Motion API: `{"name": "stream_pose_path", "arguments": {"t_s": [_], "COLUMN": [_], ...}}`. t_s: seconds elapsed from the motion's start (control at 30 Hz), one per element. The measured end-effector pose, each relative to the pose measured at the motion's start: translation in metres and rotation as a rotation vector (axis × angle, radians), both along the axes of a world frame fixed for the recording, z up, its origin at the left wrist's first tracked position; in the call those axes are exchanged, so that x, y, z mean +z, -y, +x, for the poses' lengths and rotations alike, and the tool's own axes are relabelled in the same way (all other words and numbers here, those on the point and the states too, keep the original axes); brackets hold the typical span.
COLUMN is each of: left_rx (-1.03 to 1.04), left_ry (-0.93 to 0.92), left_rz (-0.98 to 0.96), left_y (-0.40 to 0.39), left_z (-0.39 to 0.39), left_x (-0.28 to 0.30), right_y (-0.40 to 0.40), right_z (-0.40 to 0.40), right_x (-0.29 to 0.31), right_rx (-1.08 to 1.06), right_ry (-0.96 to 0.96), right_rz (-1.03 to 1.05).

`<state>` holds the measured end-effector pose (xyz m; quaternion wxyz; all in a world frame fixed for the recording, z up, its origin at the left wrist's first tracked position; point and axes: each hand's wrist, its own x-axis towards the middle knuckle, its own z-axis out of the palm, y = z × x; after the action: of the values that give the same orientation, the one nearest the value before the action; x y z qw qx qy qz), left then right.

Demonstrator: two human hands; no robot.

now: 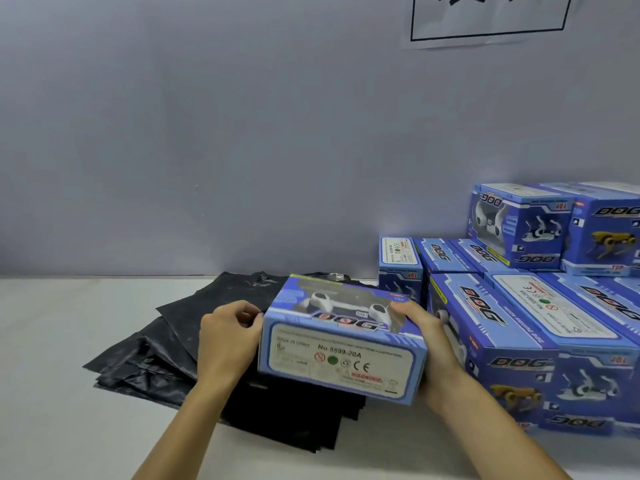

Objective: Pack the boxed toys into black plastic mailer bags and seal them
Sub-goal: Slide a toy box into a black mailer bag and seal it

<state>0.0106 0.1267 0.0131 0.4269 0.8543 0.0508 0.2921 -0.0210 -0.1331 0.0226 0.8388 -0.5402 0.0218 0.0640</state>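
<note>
While both hands, left and right, clasp the blue cardboard toy box, they should lower it level toward a black plastic mailer bag at nine o'clock.

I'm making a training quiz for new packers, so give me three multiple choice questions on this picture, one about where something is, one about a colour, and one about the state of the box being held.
1. Where does the stack of toy boxes stand?
A. To the right of the mailer bags
B. To the left of the mailer bags
C. On top of the mailer bags

2. What colour are the mailer bags?
A. White
B. Black
C. Yellow

3. What is the state of the held box?
A. Sealed inside a bag
B. Lying alone on the table, untouched
C. Gripped at both ends, outside any bag

Answers:
1 A, the stack sits on the table at the right edge, with the bags to its left.
2 B, the pile of bags is plainly black.
3 C, the left hand and the right hand hold its two ends above the bags, its printing fully uncovered.
</note>
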Motion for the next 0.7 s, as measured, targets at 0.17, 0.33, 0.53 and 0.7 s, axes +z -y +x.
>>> {"name": "stream_pose_path", "arguments": {"t_s": [0.17, 0.33, 0.53, 0.7], "left_rx": [0.052, 0.045, -0.007, -0.034], "left_ry": [0.136, 0.191, 0.204, 0.203], "left_rz": [-0.013, 0.133, 0.337, 0.275], "left_y": [-0.004, -0.001, 0.005, 0.005], "left_z": [-0.001, -0.008, -0.013, -0.012], "left_x": [0.008, 0.012, 0.013, 0.012], "right_y": [0.002, -0.001, -0.006, -0.014], "right_z": [0.002, 0.008, 0.01, 0.007], "right_x": [0.003, 0.0, -0.009, -0.009], "right_rx": [0.017, -0.111, -0.313, -0.385], "right_ry": [0.087, 0.097, 0.116, 0.168], "right_rz": [-0.201, -0.225, -0.219, -0.222]}}
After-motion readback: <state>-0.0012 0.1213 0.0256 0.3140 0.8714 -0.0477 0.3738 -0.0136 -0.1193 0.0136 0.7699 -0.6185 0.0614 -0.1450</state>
